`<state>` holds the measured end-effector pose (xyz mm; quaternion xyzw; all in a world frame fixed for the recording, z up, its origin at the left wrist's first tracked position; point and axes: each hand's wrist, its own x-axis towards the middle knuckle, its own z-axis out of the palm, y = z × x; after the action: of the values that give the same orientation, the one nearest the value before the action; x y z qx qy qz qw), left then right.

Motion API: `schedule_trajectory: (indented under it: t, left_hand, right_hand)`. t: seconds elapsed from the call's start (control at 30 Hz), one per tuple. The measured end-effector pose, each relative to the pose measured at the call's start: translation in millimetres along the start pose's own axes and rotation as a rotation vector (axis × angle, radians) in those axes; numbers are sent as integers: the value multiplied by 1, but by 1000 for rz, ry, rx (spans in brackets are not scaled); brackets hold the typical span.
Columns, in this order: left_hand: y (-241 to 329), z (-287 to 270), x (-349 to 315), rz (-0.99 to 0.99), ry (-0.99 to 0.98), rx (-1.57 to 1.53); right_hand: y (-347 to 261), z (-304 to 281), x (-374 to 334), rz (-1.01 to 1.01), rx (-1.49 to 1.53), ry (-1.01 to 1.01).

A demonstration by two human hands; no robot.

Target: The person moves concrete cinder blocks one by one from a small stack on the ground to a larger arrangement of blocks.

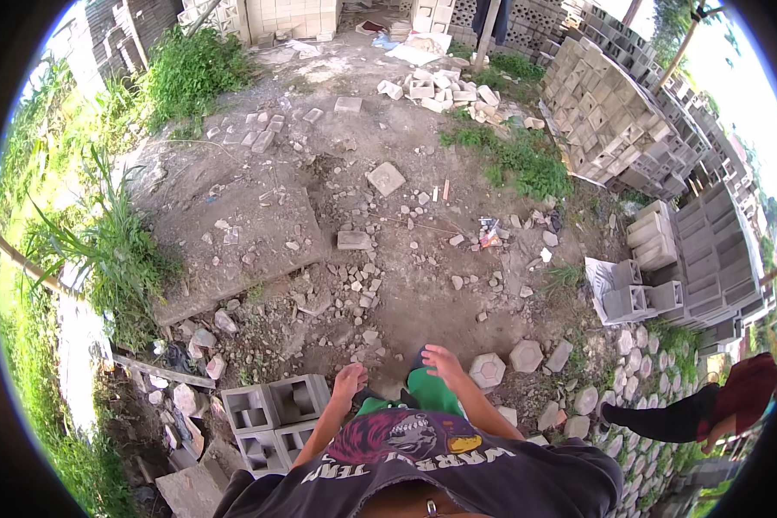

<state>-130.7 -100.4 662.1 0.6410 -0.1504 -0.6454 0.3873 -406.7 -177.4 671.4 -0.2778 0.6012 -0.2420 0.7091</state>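
The grey hollow blocks [272,414] sit at about eight o'clock from the left hand [351,381], the hexagonal paver [487,369] near three o'clock from the right hand [443,364]. A knock from the left forearm [323,429] could tip a block if its footing is uneven; loose stones [365,300] toward eleven o'clock could turn a foot. Both hands look empty: left fingers loosely curled, right ones more spread, no contact discernible.
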Motion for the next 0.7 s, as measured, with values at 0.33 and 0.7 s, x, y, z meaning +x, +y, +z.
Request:
schedule_trajectory:
  t: [0.33,0.7]
  left_hand:
    - [66,125,69,40,-186,265]
    - [114,314,131,13,-390,365]
  right_hand:
    - [-10,-107,10,-108,213,134]
    - [-16,-255,1,-253,493,455]
